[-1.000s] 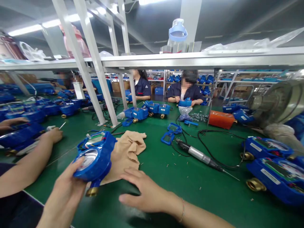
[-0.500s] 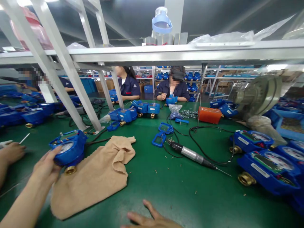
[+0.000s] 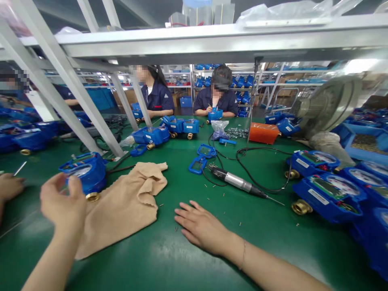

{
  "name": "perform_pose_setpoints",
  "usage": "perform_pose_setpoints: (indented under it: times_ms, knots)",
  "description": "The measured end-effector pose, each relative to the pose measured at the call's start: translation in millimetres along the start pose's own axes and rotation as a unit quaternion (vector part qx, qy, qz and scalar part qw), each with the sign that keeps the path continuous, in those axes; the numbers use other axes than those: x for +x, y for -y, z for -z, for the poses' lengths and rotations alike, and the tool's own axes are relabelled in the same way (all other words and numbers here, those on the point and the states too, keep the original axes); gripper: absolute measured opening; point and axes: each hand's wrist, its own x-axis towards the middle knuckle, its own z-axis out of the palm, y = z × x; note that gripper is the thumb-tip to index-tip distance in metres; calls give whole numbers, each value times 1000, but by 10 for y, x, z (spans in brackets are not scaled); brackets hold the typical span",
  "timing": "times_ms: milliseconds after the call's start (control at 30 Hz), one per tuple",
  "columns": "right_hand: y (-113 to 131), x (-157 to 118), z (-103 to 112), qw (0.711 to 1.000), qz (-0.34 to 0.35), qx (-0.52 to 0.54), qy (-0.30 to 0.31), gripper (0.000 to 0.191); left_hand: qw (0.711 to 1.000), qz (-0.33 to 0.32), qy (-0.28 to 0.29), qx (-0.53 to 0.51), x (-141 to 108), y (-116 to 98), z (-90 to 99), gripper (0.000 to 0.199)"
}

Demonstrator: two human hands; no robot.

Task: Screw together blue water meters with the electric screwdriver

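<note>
My left hand [image 3: 64, 200] is raised beside a blue water meter [image 3: 96, 174], its thumb and fingers apart and curved, with nothing seen between them. The meter rests by the upper left part of a tan cloth [image 3: 121, 210], its brass pipe end [image 3: 92, 197] over the cloth. My right hand [image 3: 201, 226] lies flat, palm down, on the green table, its fingers stretched out. Small screws [image 3: 176, 229] are scattered around it. Beyond it lie an electric screwdriver [image 3: 239, 182] and two blue cover frames [image 3: 206, 151].
Several blue meters [image 3: 330, 194] crowd the right side. A fan [image 3: 330, 105] and an orange box [image 3: 264, 133] stand farther back. White shelf posts [image 3: 72, 85] rise at the left, near another person's hand [image 3: 10, 186]. Two co-workers sit across the table.
My left hand has let go of the meter and drawn slightly back, its fingers apart. My right hand has moved forward onto the table. The camera view has tilted down.
</note>
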Motion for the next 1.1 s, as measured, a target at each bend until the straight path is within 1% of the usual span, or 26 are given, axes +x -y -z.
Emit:
perform_pose_setpoints:
  times_ms: [33, 67, 100, 133, 167, 200, 233, 267, 300, 367, 433, 500, 567, 633, 700, 767, 833, 900, 933, 1033, 1100]
  knots:
    - [16, -13, 9, 1000, 6, -6, -11, 39, 999, -32, 15, -12, -202, -135, 57, 47]
    - [34, -36, 25, 1000, 15, -10, -22, 39, 996, -68, 47, -27, -426, -278, 107, 40]
    - [48, -70, 51, 999, 22, -15, -34, 38, 987, -113, 99, -50, -663, -414, 145, 37]
    - [53, -118, 88, 998, 26, -21, -47, 37, 964, -179, 170, -96, -903, -532, 166, 37]
    - [43, -182, 134, 997, 24, -30, -60, 36, 930, -238, 248, -129, -1135, -618, 167, 40]
    - [17, -261, 187, 996, 16, -42, -74, 36, 898, -265, 316, -151, -1346, -665, 145, 46]
    - [-25, -358, 244, 995, 2, -57, -87, 36, 875, -276, 363, -164, -1528, -672, 101, 54]
    - [-83, -471, 301, 992, -17, -75, -98, 36, 857, -290, 396, -158, -1673, -641, 37, 62]
    - [-152, -596, 355, 989, -38, -94, -109, 37, 846, -306, 415, -139, -1776, -583, -46, 69]
    - [-310, -860, 446, 980, -85, -130, -128, 37, 845, -326, 415, -91, -1862, -434, -239, 77]
    - [-471, -1087, 511, 968, -127, -156, -149, 35, 854, -330, 401, -47, -1828, -321, -421, 79]
    - [-620, -1217, 555, 956, -162, -172, -174, 33, 856, -330, 398, -22, -1760, -299, -548, 81]
    - [-755, -1219, 589, 947, -185, -180, -192, 32, 842, -346, 414, -19, -1739, -369, -607, 83]
    - [-880, -1107, 623, 943, -199, -183, -195, 34, 815, -375, 441, -28, -1808, -500, -611, 85]
    - [-999, -923, 664, 942, -211, -184, -185, 40, 782, -409, 469, -41, -1956, -658, -589, 88]
    - [-1117, -719, 715, 945, -217, -181, -163, 49, 752, -438, 490, -54, -2141, -818, -558, 92]
    - [-1232, -534, 777, 952, -217, -174, -129, 57, 732, -460, 500, -60, -2322, -957, -526, 96]
    - [-1339, -389, 846, 957, -220, -167, -89, 60, 723, -472, 502, -56, -2475, -1066, -491, 99]
    - [-1385, -334, 879, 958, -224, -163, -70, 58, 722, -476, 499, -52, -2541, -1108, -472, 100]
    - [-1468, -230, 955, 958, -241, -158, -16, 45, 723, -488, 487, -42, -2703, -1201, -421, 98]
    - [-1471, -191, 974, 951, -262, -162, 9, 38, 723, -496, 479, -40, -2793, -1260, -407, 98]
